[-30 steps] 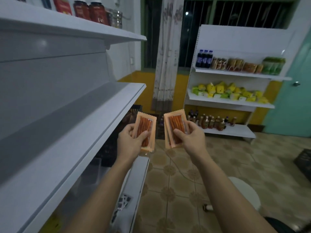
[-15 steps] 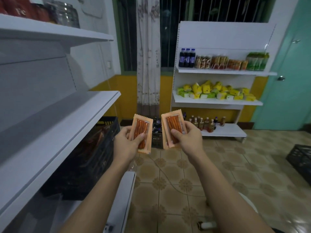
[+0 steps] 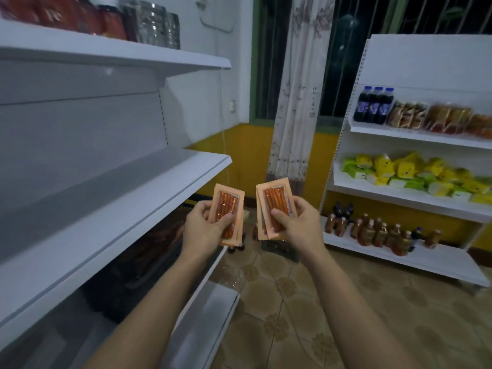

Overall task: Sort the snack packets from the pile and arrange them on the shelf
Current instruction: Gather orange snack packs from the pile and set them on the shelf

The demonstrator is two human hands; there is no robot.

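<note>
My left hand (image 3: pixel 203 230) grips an orange snack packet (image 3: pixel 228 206) with red sticks showing through its clear window, held upright at chest height. My right hand (image 3: pixel 298 227) holds a small stack of the same orange packets (image 3: pixel 274 201), thumb pressed on the front one. The two lots stand side by side, a short gap apart. To the left runs the white middle shelf (image 3: pixel 111 209), bare on top, its right end just left of my left hand.
A top shelf (image 3: pixel 114 53) carries red and silver jars. A dark crate (image 3: pixel 143 262) sits under the middle shelf above the bottom shelf (image 3: pixel 202 323). Across the tiled floor, a second white rack (image 3: pixel 415 198) holds bottles and yellow-green packets. A curtain hangs at the window.
The view has swung right and slightly up, so the left shelves fill less of the frame. Both hands keep their packets in the same side-by-side pose.
</note>
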